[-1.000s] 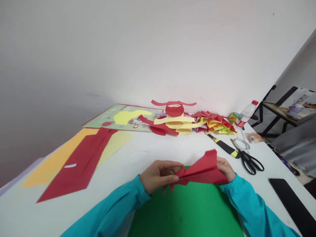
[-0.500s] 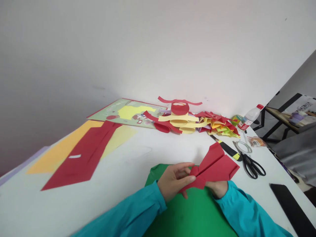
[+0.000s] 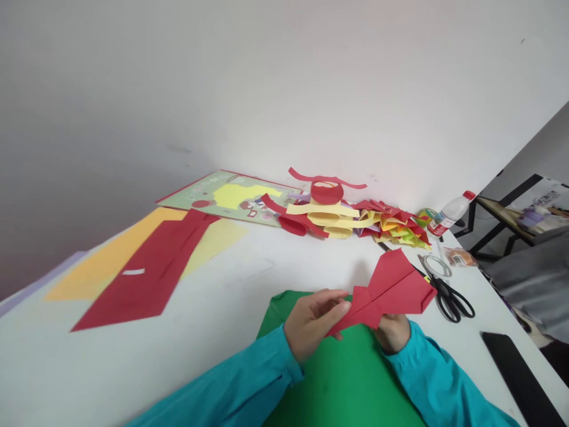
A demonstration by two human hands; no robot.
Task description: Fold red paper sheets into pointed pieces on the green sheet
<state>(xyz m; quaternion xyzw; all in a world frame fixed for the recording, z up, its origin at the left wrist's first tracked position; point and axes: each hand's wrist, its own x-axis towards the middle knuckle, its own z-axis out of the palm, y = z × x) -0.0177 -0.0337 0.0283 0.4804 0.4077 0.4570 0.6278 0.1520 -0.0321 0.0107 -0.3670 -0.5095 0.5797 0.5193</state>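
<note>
A red folded paper plane (image 3: 393, 287) is held between my two hands above a green surface (image 3: 342, 379). My left hand (image 3: 315, 323) pinches its narrow end between thumb and fingers. From below, my right hand (image 3: 393, 333) grips the underside; the paper hides most of its fingers. The wide wings lie spread out, tilted up to the right, with a crease along the middle and a small fold at the right corner.
Red paper (image 3: 151, 267) and orange paper (image 3: 106, 255) lie at left. Folded paper pieces (image 3: 395, 222) and paper loops (image 3: 326, 193) stand by the wall. Scissors (image 3: 451, 299), a tape roll (image 3: 436, 266), a bottle (image 3: 451, 213) and a black flat object (image 3: 520, 373) are at right.
The wings have opened flatter and the central gap has closed to a thin line. My right hand has shifted slightly beneath the paper plane; my left hand keeps its pinch.
</note>
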